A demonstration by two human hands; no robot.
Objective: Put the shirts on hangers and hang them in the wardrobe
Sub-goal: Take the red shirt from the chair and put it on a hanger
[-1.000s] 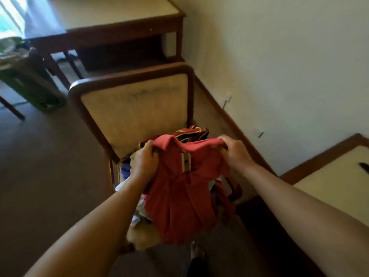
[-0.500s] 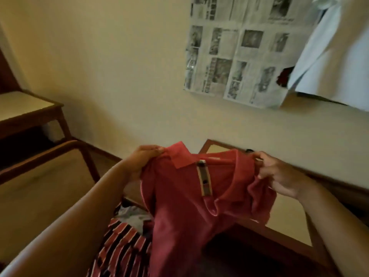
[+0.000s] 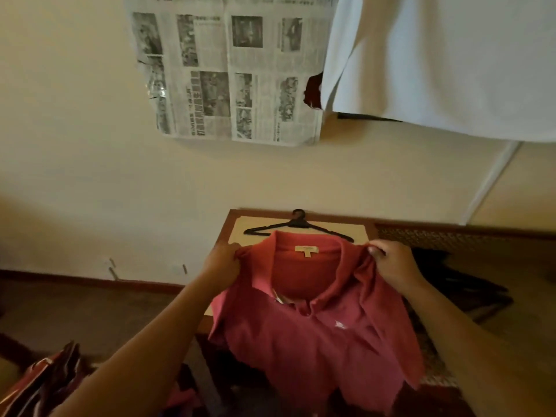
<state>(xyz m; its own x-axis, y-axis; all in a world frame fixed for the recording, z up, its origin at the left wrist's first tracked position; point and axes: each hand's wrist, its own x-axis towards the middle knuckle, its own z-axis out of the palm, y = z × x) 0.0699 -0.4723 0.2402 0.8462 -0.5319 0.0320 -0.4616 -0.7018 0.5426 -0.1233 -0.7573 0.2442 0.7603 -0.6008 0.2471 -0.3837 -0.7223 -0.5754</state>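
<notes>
A red polo shirt (image 3: pixel 313 332) is spread out in front of me, collar up, with its neck label showing. My left hand (image 3: pixel 221 260) grips its left shoulder and my right hand (image 3: pixel 394 263) grips the right shoulder by the collar. The shirt hangs over the near part of a small wooden table (image 3: pixel 231 227). A black plastic hanger (image 3: pixel 296 227) lies flat on that table just beyond the collar, hook toward the wall. A white shirt (image 3: pixel 436 64) hangs high at the upper right.
Newspaper sheets (image 3: pixel 228 70) are stuck on the cream wall above the table. More striped and red clothes (image 3: pixel 45 383) lie at the lower left. Dark hangers or clothing (image 3: pixel 457 284) rest on a surface right of the table, with a patterned panel (image 3: pixel 451 239) behind.
My view swung from the chair with the clothes pile to the table by the wall. Both hands carried the red shirt over and spread it above the table, near the black hanger.
</notes>
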